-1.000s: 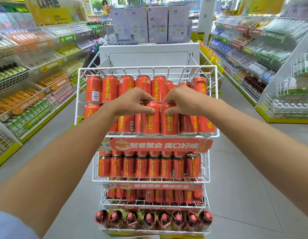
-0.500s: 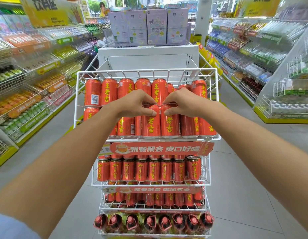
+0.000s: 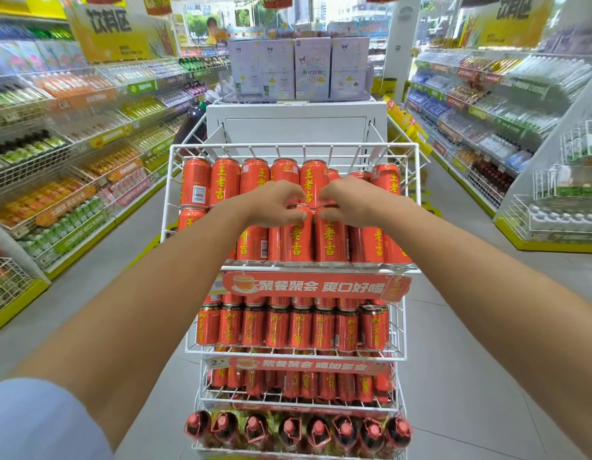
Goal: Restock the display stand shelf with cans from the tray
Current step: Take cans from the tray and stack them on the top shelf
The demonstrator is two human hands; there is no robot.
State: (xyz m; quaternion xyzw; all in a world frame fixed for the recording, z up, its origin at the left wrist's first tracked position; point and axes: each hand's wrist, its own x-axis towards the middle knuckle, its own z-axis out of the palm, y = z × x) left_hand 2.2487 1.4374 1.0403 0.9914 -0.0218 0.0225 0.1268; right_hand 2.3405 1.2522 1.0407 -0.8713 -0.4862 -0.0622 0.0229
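Observation:
A white wire display stand (image 3: 417,207) fills the middle of the view. Its top shelf holds red cans with yellow characters, stacked two high. My left hand (image 3: 274,204) grips the top of one front-row red can (image 3: 296,242). Beside it, my right hand (image 3: 347,202) grips the top of the neighbouring red can (image 3: 331,242). Both cans stand upright in the front row of the top shelf. My fingers hide their rims. No tray is in view.
Lower shelves hold more red cans (image 3: 298,327) and a bottom row of dark bottles with red caps (image 3: 288,429). A white cabinet (image 3: 296,122) with purple boxes (image 3: 298,68) stands behind. Drink shelves line the aisles left (image 3: 55,167) and right (image 3: 503,127).
Both hands stay on the same two front-row cans. The camera view has tilted slightly, so the stand sits a little lower in the picture.

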